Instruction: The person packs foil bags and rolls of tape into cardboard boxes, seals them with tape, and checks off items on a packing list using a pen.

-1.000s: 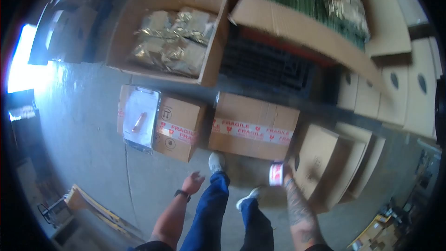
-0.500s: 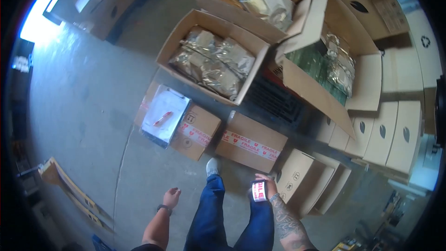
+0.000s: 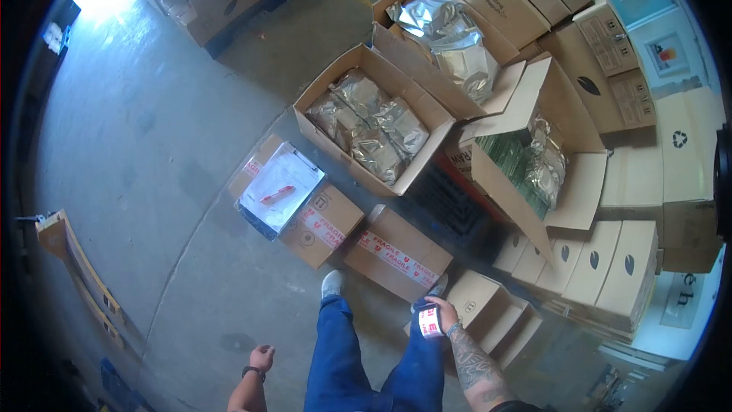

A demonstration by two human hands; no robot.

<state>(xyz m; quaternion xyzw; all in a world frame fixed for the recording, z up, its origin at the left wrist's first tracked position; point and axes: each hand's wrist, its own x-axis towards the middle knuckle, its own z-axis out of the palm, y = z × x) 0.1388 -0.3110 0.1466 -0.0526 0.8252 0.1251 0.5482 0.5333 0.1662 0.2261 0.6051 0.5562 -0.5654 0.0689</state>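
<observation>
1. The right hand [image 3: 443,310] is gripping the tape roll [image 3: 430,322], fingers curled, near the middle carton [image 3: 381,267].
2. The left hand [image 3: 261,358] is hanging empty, half-open, well apart from that carton.
3. The clipboard [image 3: 288,176] is lying left of it.

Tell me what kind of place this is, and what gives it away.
Most likely a warehouse or packing area: an open carton of foil-wrapped packs stands on a bare grey floor, a box sealed with "FRAGILE" tape is nearby, and more boxes sit on a dark pallet.
</observation>
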